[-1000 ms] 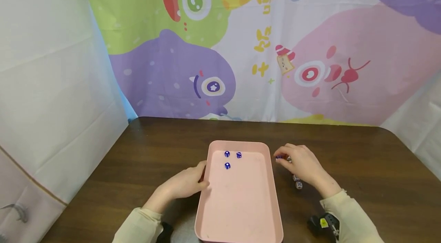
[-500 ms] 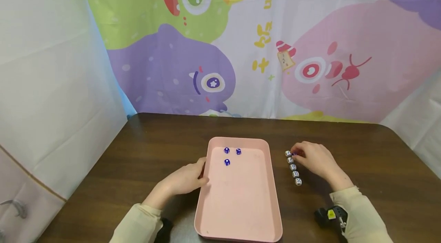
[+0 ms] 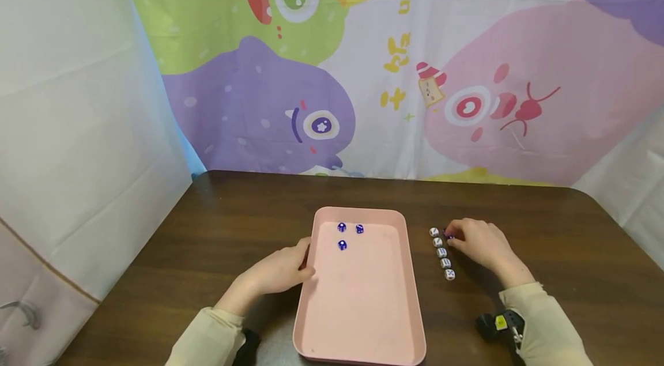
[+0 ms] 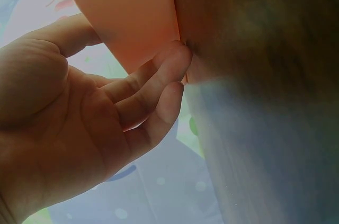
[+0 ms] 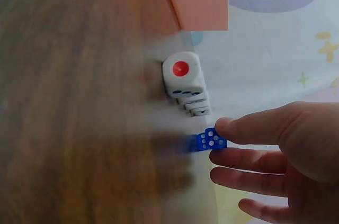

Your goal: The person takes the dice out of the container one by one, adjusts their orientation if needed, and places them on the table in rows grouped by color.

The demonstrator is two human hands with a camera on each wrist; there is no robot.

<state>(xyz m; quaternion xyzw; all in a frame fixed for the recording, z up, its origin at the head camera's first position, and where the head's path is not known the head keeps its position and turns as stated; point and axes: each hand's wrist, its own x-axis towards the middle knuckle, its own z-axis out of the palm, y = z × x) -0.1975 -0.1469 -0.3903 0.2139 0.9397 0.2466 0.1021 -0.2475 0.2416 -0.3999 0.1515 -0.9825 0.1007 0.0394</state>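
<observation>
At the left of the dark wooden counter (image 3: 249, 210), I read the left hand (image 3: 280, 270) as gripping the left side of the pink tray (image 3: 363, 308), thumb at the rim and fingers curled against the wall; inside the tray, toward its far left corner, I count three blue dice (image 3: 342, 245), two side by side near the far wall and one nearer the person; right of the tray, apart from it, five white dice (image 3: 441, 252) form a slightly slanted row; just right of the row's far end, the right hand (image 3: 483, 244) pinches a blue die (image 5: 215, 139) between thumb and index finger; I cannot tell whether that die touches the counter.
</observation>
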